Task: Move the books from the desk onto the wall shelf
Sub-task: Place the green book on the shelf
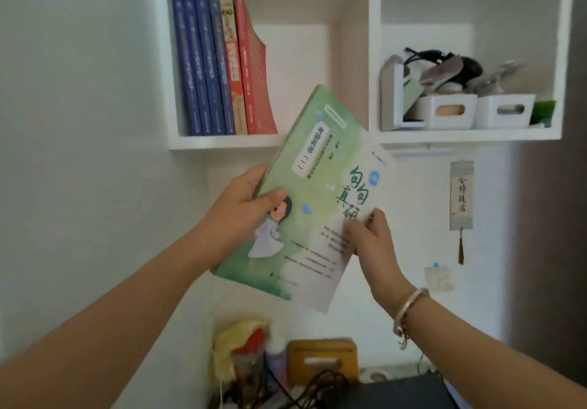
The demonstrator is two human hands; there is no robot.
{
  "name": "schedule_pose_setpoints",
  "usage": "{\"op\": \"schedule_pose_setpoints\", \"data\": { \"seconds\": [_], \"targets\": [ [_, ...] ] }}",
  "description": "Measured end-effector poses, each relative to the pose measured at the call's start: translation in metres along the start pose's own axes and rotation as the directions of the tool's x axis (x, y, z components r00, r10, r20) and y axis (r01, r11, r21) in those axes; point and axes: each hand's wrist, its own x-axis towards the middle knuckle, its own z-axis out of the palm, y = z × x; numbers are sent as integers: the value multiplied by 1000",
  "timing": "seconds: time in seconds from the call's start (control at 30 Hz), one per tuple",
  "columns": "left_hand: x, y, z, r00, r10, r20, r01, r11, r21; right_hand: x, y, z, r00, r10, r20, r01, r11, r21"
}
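Observation:
I hold a green and white book (311, 183) tilted in the air, just below the white wall shelf (222, 142). My left hand (241, 214) grips its left edge, thumb on the cover. My right hand (368, 233) pinches its lower right edge. The book's top corner overlaps the shelf's left compartment, where several books (219, 68) stand upright at the left: blue ones, a cream one and a red one that leans on them. To their right that compartment is open space.
The right shelf compartment holds two white bins (476, 111) with dark items piled on top. A hanging bookmark (461, 195) and a note are on the wall. Below lie a wooden box (322, 361), bottles, cables and a dark device on the desk.

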Motion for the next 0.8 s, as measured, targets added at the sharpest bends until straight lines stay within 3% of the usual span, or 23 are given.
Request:
{"op": "schedule_pose_setpoints", "data": {
  "seconds": [0.2, 0.27, 0.37, 0.43, 0.57, 0.7, 0.8],
  "targets": [
    [58, 53, -40, 942, 149, -299, -161, 987, -17, 62, -92, 36, 922, -360, 144, 350, 933, 88],
    [83, 65, -45, 899, 204, -388, -224, 975, -6, 87, -107, 47, 880, -452, 146, 461, 887, -31],
    [121, 74, -43, 814, 254, -522, -260, 964, 65, 125, -119, 61, 853, -486, 189, 518, 750, -410],
    [146, 73, -40, 771, 275, -575, -257, 960, 114, 146, -121, 68, 846, -445, 294, 530, 640, -557],
    [192, 63, -34, 721, 312, -619, -228, 950, 214, 174, -126, 82, 826, -218, 519, 558, 441, -703],
    [231, 29, -28, 672, 321, -667, -214, 947, 240, 197, -117, 100, 782, -143, 606, 583, 512, -631],
    [247, 4, -27, 652, 423, -630, -199, 897, 395, 222, -104, 120, 737, -30, 675, 597, 496, -630]
  ]
}}
